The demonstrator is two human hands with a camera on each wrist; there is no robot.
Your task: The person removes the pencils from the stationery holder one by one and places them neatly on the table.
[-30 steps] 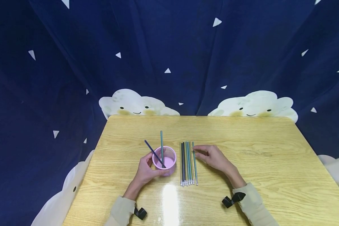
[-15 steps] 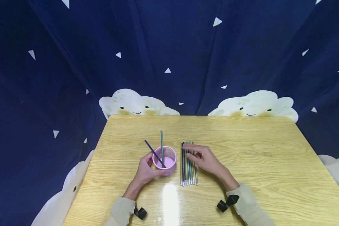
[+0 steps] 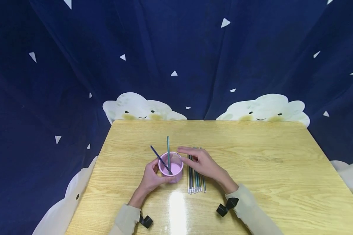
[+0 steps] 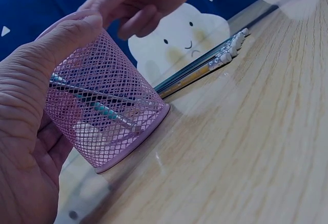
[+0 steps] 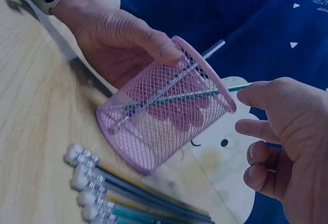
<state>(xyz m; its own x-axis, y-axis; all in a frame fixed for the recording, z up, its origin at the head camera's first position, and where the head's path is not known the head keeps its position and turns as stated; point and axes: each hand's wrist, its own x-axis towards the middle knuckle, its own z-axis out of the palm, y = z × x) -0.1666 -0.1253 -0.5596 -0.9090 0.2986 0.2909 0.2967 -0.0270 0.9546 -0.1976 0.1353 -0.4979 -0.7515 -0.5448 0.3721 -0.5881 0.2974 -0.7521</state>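
My left hand [image 3: 151, 178] grips a pink mesh pencil cup [image 3: 178, 177], with the thumb at the near side of the rim. Inside the cup lean a dark blue pencil [image 3: 156, 152] and a teal pencil [image 3: 168, 143]. My right hand [image 3: 205, 164] hovers at the cup's right rim, its fingers extended and spread, holding nothing. Whether its fingertips touch the rim I cannot tell. Under that hand lies a row of several pencils [image 3: 195, 186], side by side, with their white eraser ends [image 5: 79, 178] towards me. The hand hides part of their far ends in the head view.
The wooden table [image 3: 267, 156] spreads out around the cup and pencils. Behind it hangs a dark blue curtain [image 3: 153, 39] with white triangles and cloud shapes. A black strap device [image 3: 227, 207] sits on the right wrist, another [image 3: 146, 222] on the left.
My right hand has moved left from the rightmost pencil, across the row, to the cup's rim. The left hand, the cup and the pencils have stayed in place.
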